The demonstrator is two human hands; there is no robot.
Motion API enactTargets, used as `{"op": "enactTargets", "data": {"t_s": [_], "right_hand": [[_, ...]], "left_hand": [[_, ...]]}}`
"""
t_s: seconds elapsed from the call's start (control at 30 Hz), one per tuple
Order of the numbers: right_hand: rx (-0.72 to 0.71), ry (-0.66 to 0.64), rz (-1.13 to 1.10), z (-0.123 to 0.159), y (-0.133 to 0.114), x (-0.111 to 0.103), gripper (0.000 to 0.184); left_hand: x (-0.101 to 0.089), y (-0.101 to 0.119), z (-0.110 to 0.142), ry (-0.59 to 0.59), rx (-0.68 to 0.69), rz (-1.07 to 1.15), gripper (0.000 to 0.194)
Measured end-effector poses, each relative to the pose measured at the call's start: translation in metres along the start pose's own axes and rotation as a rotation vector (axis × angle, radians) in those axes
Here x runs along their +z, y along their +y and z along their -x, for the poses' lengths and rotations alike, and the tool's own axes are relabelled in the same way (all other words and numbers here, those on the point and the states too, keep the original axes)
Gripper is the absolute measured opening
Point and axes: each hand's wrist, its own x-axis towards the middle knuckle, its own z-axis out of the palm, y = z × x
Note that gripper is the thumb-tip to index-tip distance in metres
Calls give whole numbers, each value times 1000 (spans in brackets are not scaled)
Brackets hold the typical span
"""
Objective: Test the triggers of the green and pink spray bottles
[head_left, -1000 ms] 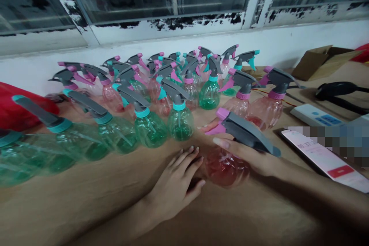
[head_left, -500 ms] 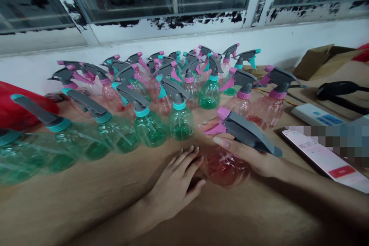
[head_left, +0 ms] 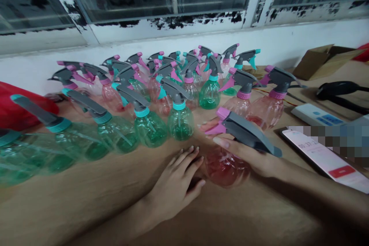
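A see-through pink spray bottle (head_left: 226, 170) with a grey and pink trigger head stands on the table in front of me. My right hand (head_left: 256, 157) is closed around its upper part, just under the head; the thumb shows in front and fingertips show behind. My left hand (head_left: 177, 184) lies palm down on the table (head_left: 115, 203), left of that bottle, fingers stretched out and holding nothing. Beyond its fingertips stands a green spray bottle (head_left: 180, 122) with a turquoise collar. Another pink spray bottle (head_left: 266, 111) is behind my right hand.
Several green bottles (head_left: 151, 128) form a row running to the left, with many pink and green ones behind. At right lie a phone (head_left: 323, 157), a white device with blue buttons (head_left: 317, 115) and a black cable (head_left: 343, 92). An open cardboard box (head_left: 323, 63) sits farther back.
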Motion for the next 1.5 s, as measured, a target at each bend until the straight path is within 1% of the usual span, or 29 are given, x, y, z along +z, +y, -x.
{"op": "enactTargets", "data": {"t_s": [0.1, 0.2, 0.33, 0.47, 0.63, 0.8, 1.0, 1.2, 1.27, 1.37, 1.5], "right_hand": [[28, -7, 5, 1, 4, 0, 32], [19, 23, -16, 1, 7, 2, 28], [-10, 30, -48, -1, 3, 3, 26], [-16, 43, -12, -1, 0, 3, 19], [6, 24, -29, -1, 0, 2, 18], [-12, 8, -8, -3, -3, 1, 18], [17, -6, -14, -2, -4, 0, 12], [62, -40, 15, -2, 2, -1, 16], [43, -46, 8, -2, 2, -1, 17], [12, -47, 1, -2, 1, 0, 26], [49, -66, -36, -2, 1, 1, 33]], "left_hand": [[-1, 0, 0, -5, -7, 4, 47], [-1, 0, 1, -8, -10, 11, 45], [-1, 0, 1, 2, -2, 11, 45], [-1, 0, 0, -2, 0, 15, 45], [-1, 0, -1, 10, -4, 25, 44], [0, -1, 0, 14, -2, 25, 44], [1, -2, 0, 5, -6, 30, 44], [0, 0, 0, 3, -10, 29, 44], [-1, 0, 0, 1, -12, 35, 44], [-2, 0, 0, -4, -10, 35, 44], [-2, -1, -1, -12, -12, 27, 44]]}}
